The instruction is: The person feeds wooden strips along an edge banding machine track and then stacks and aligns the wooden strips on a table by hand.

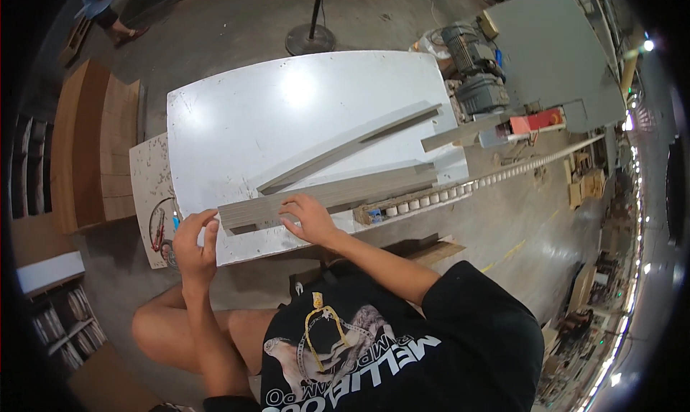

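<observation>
A stack of long grey-brown strips [262, 209] lies along the near side of a white table. At the stack's left end is my left hand [196, 245], its fingertips by the strip ends and its thumb held apart. My right hand [309, 219] reaches over the stack's near edge with fingers spread and bent, touching or just above the top strips; exact contact is hard to make out. Neither hand is closed around anything. Beyond the stack, a separate long strip [345, 150] lies slanted across the white tabletop [237, 117].
On the right, another strip [460, 133] extends from a grey machine with motors [471, 67]. A row of white rollers [445, 194] runs along the table's near right edge. Brown cartons [86, 146] stand left. A stand's round base [310, 40] and a person's leg [111, 20] are behind.
</observation>
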A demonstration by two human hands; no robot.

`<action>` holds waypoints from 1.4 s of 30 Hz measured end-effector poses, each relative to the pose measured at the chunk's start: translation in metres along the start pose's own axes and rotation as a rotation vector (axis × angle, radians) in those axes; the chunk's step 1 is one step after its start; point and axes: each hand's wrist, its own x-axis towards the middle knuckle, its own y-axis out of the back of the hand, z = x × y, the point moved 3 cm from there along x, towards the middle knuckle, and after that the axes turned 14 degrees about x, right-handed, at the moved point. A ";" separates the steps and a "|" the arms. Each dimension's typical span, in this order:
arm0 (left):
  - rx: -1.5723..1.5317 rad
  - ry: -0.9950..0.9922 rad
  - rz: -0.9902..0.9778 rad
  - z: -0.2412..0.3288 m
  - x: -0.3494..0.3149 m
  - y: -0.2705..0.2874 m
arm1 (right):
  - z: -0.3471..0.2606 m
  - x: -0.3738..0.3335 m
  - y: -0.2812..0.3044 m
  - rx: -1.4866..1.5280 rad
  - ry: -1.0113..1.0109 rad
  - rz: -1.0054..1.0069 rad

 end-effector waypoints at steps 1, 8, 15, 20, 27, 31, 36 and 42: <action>-0.041 0.039 0.033 0.002 -0.007 0.000 | -0.002 0.004 0.008 0.005 0.005 0.005; -0.357 0.038 0.130 0.040 -0.029 -0.012 | 0.002 0.010 0.080 -0.095 -0.026 0.126; -0.055 -0.179 -0.009 0.034 -0.017 -0.025 | 0.036 -0.028 0.097 -0.236 -0.174 0.138; -0.007 -0.176 0.115 0.020 -0.007 -0.023 | 0.018 -0.030 0.080 -0.126 -0.181 0.096; -0.012 -0.068 0.141 -0.006 -0.010 -0.015 | -0.009 -0.005 0.013 -0.023 -0.165 -0.105; 0.008 -0.025 0.157 -0.014 -0.011 -0.017 | -0.022 0.007 -0.001 0.041 -0.155 -0.132; -0.122 0.051 0.256 0.011 -0.029 -0.026 | -0.021 0.003 0.001 0.099 -0.139 -0.151; -0.350 0.010 0.076 0.047 -0.056 -0.083 | 0.007 -0.028 0.016 0.199 -0.147 -0.177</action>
